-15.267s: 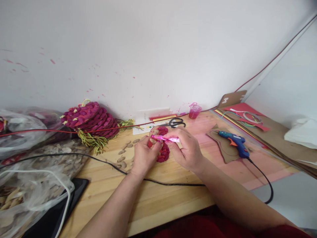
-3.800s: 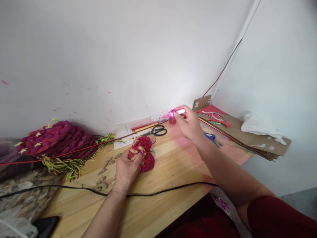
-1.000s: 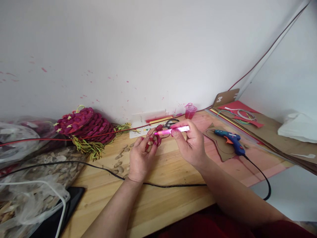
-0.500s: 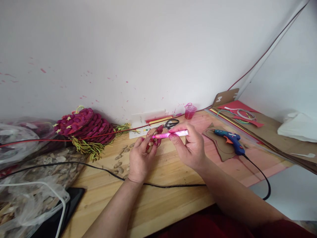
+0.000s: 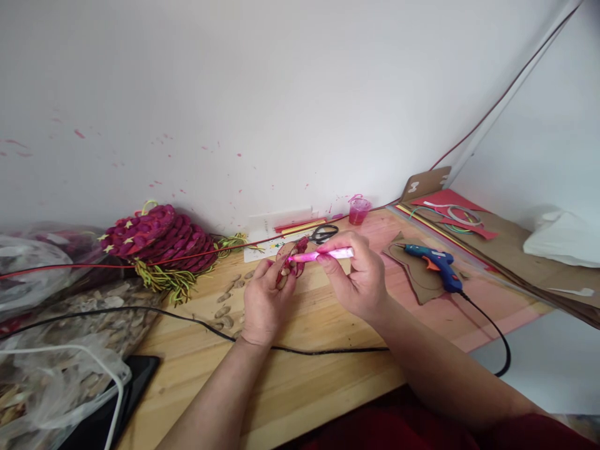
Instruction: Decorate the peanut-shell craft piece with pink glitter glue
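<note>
In the middle of the view, my left hand (image 5: 263, 300) is closed around a peanut-shell craft piece (image 5: 300, 267), partly painted magenta. My fingers cover much of that piece, so its full shape is hidden. My right hand (image 5: 357, 275) pinches a white, pink-stained paintbrush (image 5: 335, 254), held almost level and pointing left. The brush's pink tip touches the piece or lies very close in front of it. Loose peanut shells (image 5: 227, 321) lie on the wooden table just left of my left hand. Black-handled scissors (image 5: 323, 234) rest behind the craft piece.
A cup of magenta paint (image 5: 359, 212) stands by the wall. At right, a blue glue gun (image 5: 438, 262) lies over cut cardboard (image 5: 415, 284). Stacked magenta peanut crafts (image 5: 162, 240) and a plastic bag of shells (image 5: 107, 325) sit left. A black cable (image 5: 328, 352) crosses the table.
Almost nothing differs. My right hand and the paintbrush have shifted very slightly left; my left hand keeps its place with the craft piece.
</note>
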`<state>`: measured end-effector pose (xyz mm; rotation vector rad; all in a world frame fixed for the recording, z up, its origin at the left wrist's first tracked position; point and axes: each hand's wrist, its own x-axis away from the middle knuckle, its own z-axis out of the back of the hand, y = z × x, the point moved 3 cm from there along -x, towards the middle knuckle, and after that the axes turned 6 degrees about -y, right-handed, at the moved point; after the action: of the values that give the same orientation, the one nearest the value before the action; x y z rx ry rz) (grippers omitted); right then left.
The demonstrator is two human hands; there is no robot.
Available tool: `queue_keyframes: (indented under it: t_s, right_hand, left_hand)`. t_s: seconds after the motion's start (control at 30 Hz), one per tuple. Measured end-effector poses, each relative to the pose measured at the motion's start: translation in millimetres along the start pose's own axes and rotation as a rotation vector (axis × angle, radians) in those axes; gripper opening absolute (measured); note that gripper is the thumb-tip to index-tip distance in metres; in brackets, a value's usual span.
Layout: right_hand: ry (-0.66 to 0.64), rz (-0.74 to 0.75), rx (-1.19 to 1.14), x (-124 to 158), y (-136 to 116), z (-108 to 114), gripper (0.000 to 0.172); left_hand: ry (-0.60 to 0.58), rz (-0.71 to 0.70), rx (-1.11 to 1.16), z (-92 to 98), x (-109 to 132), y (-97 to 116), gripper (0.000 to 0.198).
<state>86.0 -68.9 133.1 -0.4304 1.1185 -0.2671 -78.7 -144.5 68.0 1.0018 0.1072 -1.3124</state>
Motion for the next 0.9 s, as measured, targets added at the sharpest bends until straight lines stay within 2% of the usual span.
queue_keyframes:
  t_s: [0.13, 0.47, 0.73, 0.9]
  right_hand:
    - [0.018, 0.004, 0.010, 0, 0, 2, 0.004]
    - [-0.040, 0.037, 0.006, 0, -10, 0, 0.003]
    - [0.016, -0.019, 0.027, -1, 2, 3, 0.001]
    - [0.005, 0.012, -0.018, 0, 2, 2, 0.004]
  left_hand:
    - [0.007, 0.005, -0.003, 0.1, 0, 0, 0.018]
    - [0.018, -0.042, -0.003, 1.2, 0, 0, 0.017]
    - [0.013, -0.011, 0.025, 0.3, -1, -1, 0.016]
    - [0.013, -0.008, 0.023, 0.3, -1, -2, 0.016]
